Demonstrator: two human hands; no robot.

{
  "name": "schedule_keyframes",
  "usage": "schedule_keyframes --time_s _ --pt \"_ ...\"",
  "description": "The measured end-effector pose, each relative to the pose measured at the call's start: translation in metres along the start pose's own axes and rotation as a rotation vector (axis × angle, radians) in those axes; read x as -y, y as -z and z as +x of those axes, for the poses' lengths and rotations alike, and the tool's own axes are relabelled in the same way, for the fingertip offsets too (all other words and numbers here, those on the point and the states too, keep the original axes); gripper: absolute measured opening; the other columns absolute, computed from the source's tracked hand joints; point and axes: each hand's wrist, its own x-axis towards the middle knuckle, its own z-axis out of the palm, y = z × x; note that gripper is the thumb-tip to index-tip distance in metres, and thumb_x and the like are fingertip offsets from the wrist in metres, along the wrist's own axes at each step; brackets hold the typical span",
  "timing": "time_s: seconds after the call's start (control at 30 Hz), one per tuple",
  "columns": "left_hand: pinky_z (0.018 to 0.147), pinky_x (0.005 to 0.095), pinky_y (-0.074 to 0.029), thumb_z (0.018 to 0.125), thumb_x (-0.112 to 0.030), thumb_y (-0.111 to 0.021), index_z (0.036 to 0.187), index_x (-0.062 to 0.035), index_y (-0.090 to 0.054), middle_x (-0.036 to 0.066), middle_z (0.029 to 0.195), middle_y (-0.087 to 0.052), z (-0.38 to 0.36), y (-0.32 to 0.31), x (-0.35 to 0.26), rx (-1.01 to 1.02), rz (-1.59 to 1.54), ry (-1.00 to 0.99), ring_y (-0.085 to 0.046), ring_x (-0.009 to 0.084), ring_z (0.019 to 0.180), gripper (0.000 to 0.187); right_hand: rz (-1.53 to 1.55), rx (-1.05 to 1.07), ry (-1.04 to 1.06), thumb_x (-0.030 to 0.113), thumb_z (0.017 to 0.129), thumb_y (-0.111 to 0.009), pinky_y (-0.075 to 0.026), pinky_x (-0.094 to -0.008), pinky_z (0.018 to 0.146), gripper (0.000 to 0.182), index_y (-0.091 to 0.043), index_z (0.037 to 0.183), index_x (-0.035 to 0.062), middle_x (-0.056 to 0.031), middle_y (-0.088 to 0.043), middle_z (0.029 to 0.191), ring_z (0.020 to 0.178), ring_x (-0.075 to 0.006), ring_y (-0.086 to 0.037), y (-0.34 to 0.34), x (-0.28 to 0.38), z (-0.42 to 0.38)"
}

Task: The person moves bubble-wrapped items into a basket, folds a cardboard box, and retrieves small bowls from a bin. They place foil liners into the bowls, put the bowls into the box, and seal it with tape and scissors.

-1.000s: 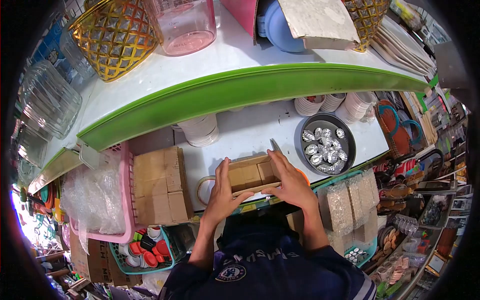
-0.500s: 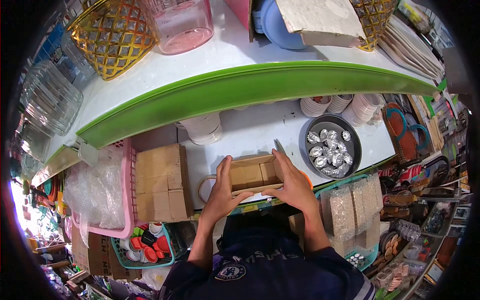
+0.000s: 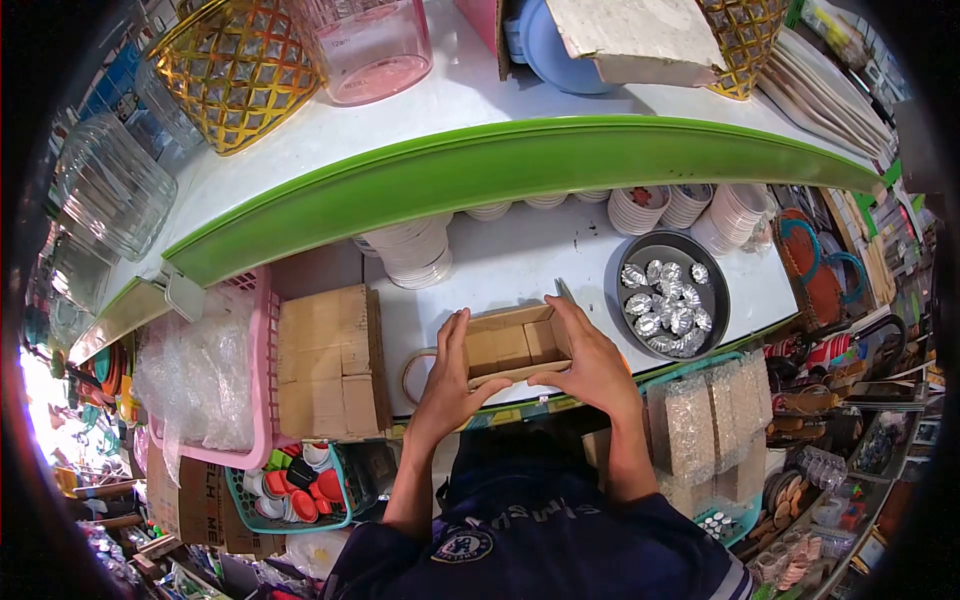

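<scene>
Between my two hands is a small open cardboard box (image 3: 500, 347), its inside facing up and bare. My left hand (image 3: 447, 385) presses on its left end, thumb along the near edge. On the right end my right hand (image 3: 592, 368) grips in the same way, thumb on the near edge. Just left of my left hand lies a roll of tape (image 3: 415, 377), partly covered. The tip of a pointed metal tool (image 3: 563, 289) shows behind my right fingers; the rest is hidden. A sliver of something orange is by my right hand.
A dark round pan (image 3: 640, 330) of foil tart moulds stands right. Left are a closed cardboard box (image 3: 328, 360) and a pink basket (image 3: 262, 380) of bubble wrap. A green-edged shelf (image 3: 520, 160) overhangs the back, above stacked white cups (image 3: 415, 258). Bubble-wrapped packs (image 3: 690, 420) sit lower right.
The whole view has shifted slightly, with the scene a little further right. Both hands keep the same hold on the small box.
</scene>
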Motion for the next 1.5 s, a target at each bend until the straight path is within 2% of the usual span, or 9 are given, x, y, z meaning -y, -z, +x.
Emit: schedule_keyframes --time_s 0.2,0.27,0.37,0.8,0.9,0.97,1.4,1.5 --pt "0.112 0.0431 -0.032 0.077 -0.032 -0.080 0.150 -0.0001 -0.017 0.025 0.147 -0.024 0.0007 0.0020 -0.0036 0.000 0.014 -0.006 -0.030 0.0407 0.138 0.102 0.000 -0.003 0.003 0.027 0.062 -0.088 -0.044 -0.0410 0.103 0.100 -0.033 0.144 0.0088 -0.0189 -0.042 0.144 0.127 -0.0364 -0.048 -0.0016 -0.0013 0.0001" --pt "0.114 0.0438 -0.028 0.075 -0.025 -0.081 0.150 -0.0020 -0.016 0.022 0.148 -0.022 0.0005 0.0023 -0.0046 0.035 0.002 0.035 -0.027 0.0378 0.139 0.103 0.003 0.000 0.003 0.027 0.062 -0.088 -0.044 -0.0409 0.103 0.100 -0.033 0.143 0.0089 -0.0190 -0.043 0.144 0.127 -0.0364 -0.048 -0.0015 -0.0019 0.0000" --pt "0.114 0.0435 -0.028 0.076 -0.024 -0.080 0.150 -0.0024 -0.016 0.021 0.148 -0.023 0.0006 0.0034 -0.0063 0.039 -0.013 0.047 -0.028 0.0377 0.139 0.101 0.008 0.004 -0.002 0.027 0.062 -0.088 -0.044 -0.0408 0.103 0.099 -0.034 0.143 0.0088 -0.0191 -0.042 0.144 0.127 -0.0365 -0.048 -0.0016 -0.0020 0.0005" --pt "0.114 0.0432 -0.029 0.076 -0.025 -0.080 0.150 -0.0047 -0.019 0.020 0.148 -0.023 0.0000 0.0033 -0.0054 0.033 -0.041 0.047 -0.028 0.0369 0.139 0.098 -0.005 -0.021 0.023 0.028 0.061 -0.088 -0.044 -0.0413 0.102 0.100 -0.034 0.143 0.0078 -0.0184 -0.043 0.143 0.126 -0.0367 -0.049 -0.0034 -0.0019 0.0005" --pt "0.111 0.0427 -0.033 0.078 -0.033 -0.078 0.149 -0.0038 -0.024 0.021 0.148 -0.025 -0.0005 0.0024 -0.0020 0.001 -0.016 0.009 -0.031 0.0380 0.138 0.093 -0.006 -0.023 0.024 0.028 0.061 -0.088 -0.044 -0.0413 0.102 0.100 -0.033 0.143 0.0082 -0.0182 -0.044 0.142 0.126 -0.0365 -0.049 -0.0040 -0.0017 0.0003" --pt "0.114 0.0436 -0.029 0.077 -0.027 -0.079 0.151 -0.0054 -0.019 0.019 0.149 -0.022 -0.0007 0.0016 -0.0004 0.022 -0.049 0.022 -0.028 0.0363 0.139 0.098 -0.011 -0.031 0.021 0.028 0.061 -0.088 -0.045 -0.0413 0.101 0.101 -0.033 0.143 0.0084 -0.0182 -0.044 0.142 0.126 -0.0365 -0.050 -0.0045 -0.0007 -0.0003" --pt "0.114 0.0439 -0.029 0.077 -0.029 -0.079 0.150 -0.0045 -0.020 0.019 0.149 -0.023 0.0005 0.0029 -0.0003 0.023 -0.031 0.028 -0.029 0.0365 0.139 0.098 -0.002 -0.029 0.002 0.026 0.059 -0.089 -0.045 -0.0415 0.101 0.101 -0.034 0.142 0.0081 -0.0168 -0.044 0.142 0.125 -0.0362 -0.050 -0.0052 -0.0002 0.0005" --pt "0.115 0.0441 -0.026 0.076 -0.029 -0.079 0.150 -0.0038 -0.020 0.021 0.153 -0.021 0.0003 0.0050 -0.0022 0.007 -0.025 0.034 -0.024 0.0370 0.142 0.099 -0.009 -0.033 0.013 0.028 0.059 -0.089 -0.044 -0.0413 0.102 0.103 -0.033 0.144 0.0080 -0.0170 -0.042 0.144 0.127 -0.0364 -0.049 -0.0064 -0.0012 0.0005"
